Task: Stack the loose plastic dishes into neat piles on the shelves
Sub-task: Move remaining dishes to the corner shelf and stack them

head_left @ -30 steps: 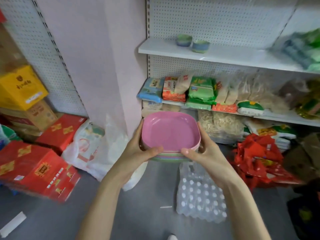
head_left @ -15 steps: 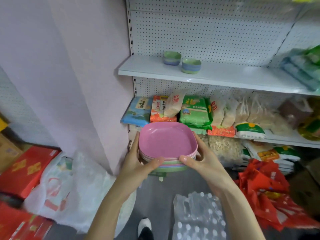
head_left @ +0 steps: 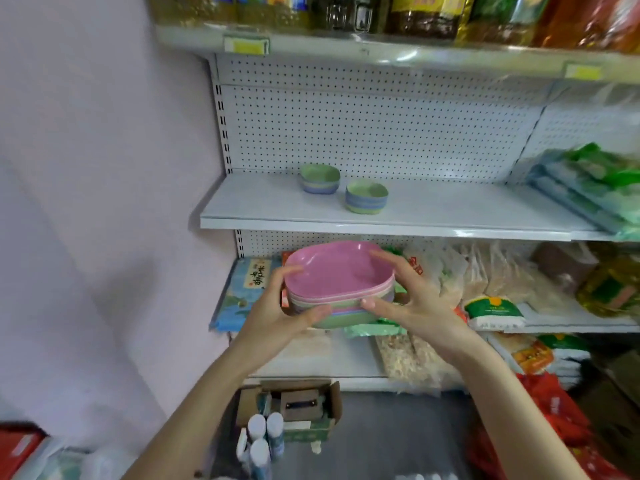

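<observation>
A stack of square plastic plates [head_left: 337,275], pink on top with pastel ones under it, hangs in the air in front of the lower shelf. My left hand [head_left: 280,308] grips its left side, thumb under the near edge and fingers on the rim. My right hand [head_left: 414,296] grips the right side, fingers over the far rim. Two small piles of green and blue bowls [head_left: 320,178] [head_left: 366,196] stand on the white middle shelf [head_left: 450,216], above and behind the stack.
Packets of food [head_left: 495,306] fill the shelf behind the stack. Green packages [head_left: 595,185] lie at the middle shelf's right end. Bottles line the top shelf [head_left: 415,15]. An open cardboard box [head_left: 294,407] and bottles [head_left: 263,431] sit on the floor. A pink wall stands left.
Both hands have raised the plate stack and carried it closer to the shelves. The view has tilted up, and the top shelf now shows.
</observation>
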`<state>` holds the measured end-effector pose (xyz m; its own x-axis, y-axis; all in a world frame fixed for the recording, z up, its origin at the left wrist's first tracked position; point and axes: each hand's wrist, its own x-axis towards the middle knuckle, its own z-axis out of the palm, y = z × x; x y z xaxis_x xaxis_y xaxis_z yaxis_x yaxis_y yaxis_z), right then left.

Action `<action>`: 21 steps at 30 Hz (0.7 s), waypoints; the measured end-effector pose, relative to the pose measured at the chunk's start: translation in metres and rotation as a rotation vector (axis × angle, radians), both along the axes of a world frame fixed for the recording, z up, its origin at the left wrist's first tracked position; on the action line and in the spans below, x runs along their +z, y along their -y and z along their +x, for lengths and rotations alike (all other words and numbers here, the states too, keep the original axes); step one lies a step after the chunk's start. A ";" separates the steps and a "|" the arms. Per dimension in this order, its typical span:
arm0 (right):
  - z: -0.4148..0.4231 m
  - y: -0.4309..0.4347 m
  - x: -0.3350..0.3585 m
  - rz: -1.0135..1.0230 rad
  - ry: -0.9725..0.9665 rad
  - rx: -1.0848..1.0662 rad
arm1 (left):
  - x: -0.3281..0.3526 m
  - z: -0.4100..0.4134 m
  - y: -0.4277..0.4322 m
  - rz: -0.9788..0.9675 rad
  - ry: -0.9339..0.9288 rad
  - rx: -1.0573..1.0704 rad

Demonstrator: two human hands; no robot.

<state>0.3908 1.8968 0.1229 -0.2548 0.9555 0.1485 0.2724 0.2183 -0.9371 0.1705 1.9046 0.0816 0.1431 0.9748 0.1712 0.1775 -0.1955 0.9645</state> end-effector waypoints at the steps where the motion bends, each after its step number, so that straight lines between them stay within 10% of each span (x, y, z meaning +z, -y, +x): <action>1: -0.001 -0.010 0.005 0.029 0.058 -0.009 | 0.002 -0.003 -0.011 0.007 0.004 0.000; 12: -0.014 -0.111 0.023 0.563 0.564 0.033 | 0.018 -0.015 -0.089 0.055 0.017 0.110; 21: -0.010 -0.220 0.009 0.514 0.813 0.204 | 0.004 -0.005 -0.197 0.028 -0.113 0.145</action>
